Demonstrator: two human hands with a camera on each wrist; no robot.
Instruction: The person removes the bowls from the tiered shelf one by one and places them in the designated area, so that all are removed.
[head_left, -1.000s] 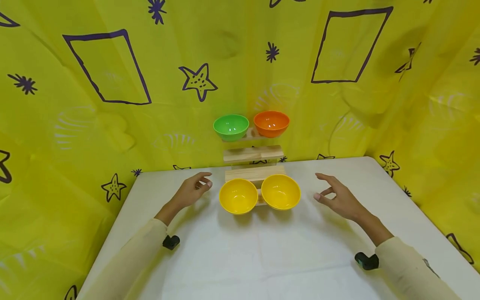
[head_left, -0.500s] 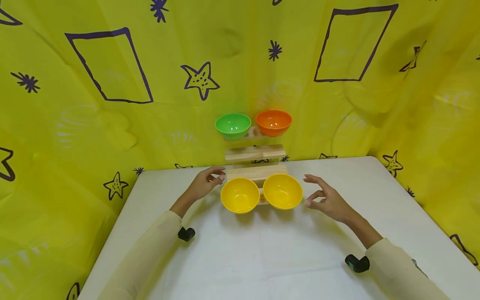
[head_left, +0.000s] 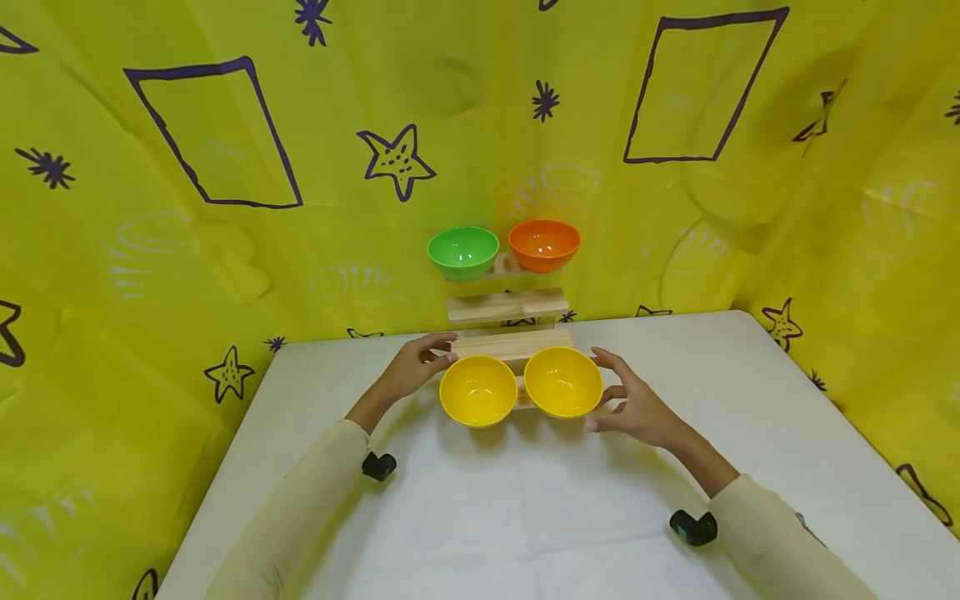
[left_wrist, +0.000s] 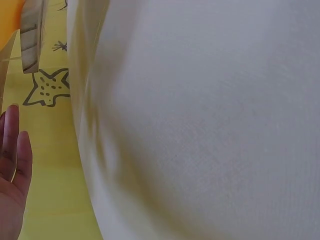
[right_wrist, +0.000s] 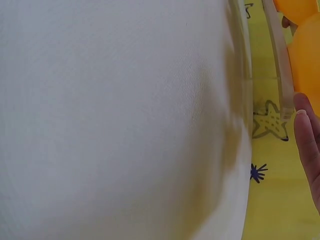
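Two yellow bowls sit side by side on the lowest step of a small wooden stand (head_left: 510, 344). My left hand (head_left: 412, 367) is at the stand's left end, just above the left yellow bowl (head_left: 478, 392); whether the fingertips touch the wood I cannot tell. In the left wrist view the visible fingers (left_wrist: 10, 140) are fairly straight. Beside the right yellow bowl (head_left: 562, 382) is my right hand (head_left: 633, 406), thumb and fingers spread along its right side. The right wrist view has these fingers (right_wrist: 306, 137) extended close to the bowl (right_wrist: 307, 62); contact is unclear.
On the stand's top step are a green bowl (head_left: 462, 253) at left and an orange bowl (head_left: 544, 246) at right. A middle step (head_left: 507, 307) lies below them. The white-covered table (head_left: 480, 508) meets a yellow patterned curtain (head_left: 337, 250) behind and at both sides.
Both hands have moved inward: my left hand rightward to the stand's end, my right hand leftward to the right yellow bowl. The bowls have stayed in place.
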